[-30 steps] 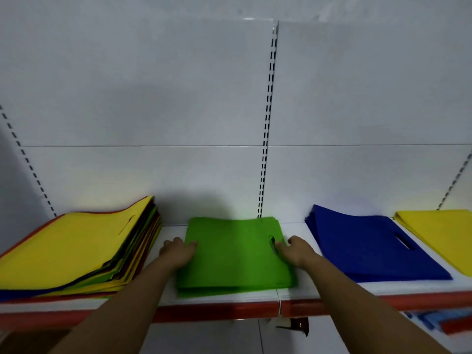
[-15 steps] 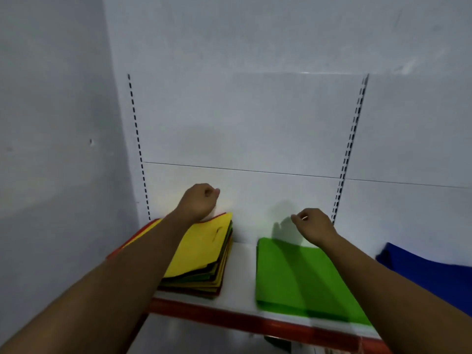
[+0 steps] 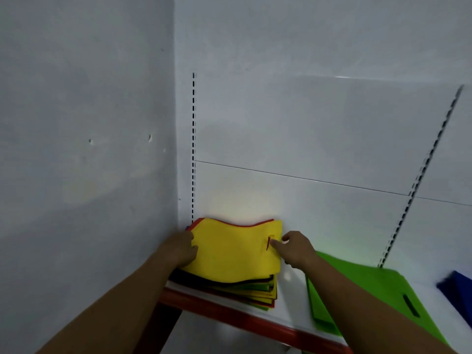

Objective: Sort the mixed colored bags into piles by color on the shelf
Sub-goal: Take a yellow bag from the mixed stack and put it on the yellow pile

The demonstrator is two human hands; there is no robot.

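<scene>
A mixed stack of bags [image 3: 245, 290] in yellow, green, red and black sits at the left end of the white shelf [image 3: 291, 310]. A yellow bag [image 3: 235, 249] lies on top, with a red edge showing behind it. My left hand [image 3: 182, 249] grips the yellow bag's left edge. My right hand [image 3: 293, 247] pinches its right side at the handle slot. To the right lies a green pile [image 3: 365, 295], and a blue pile [image 3: 459, 290] shows at the frame's right edge.
A grey side wall [image 3: 89, 149] closes off the left end of the shelf. The white back panel carries slotted uprights [image 3: 193, 149]. A red strip [image 3: 242, 320] runs along the shelf's front edge.
My view has swung left from the green pile to the mixed stack. Both hands left the green pile, rose over the shelf, then came down onto the top yellow bag.
</scene>
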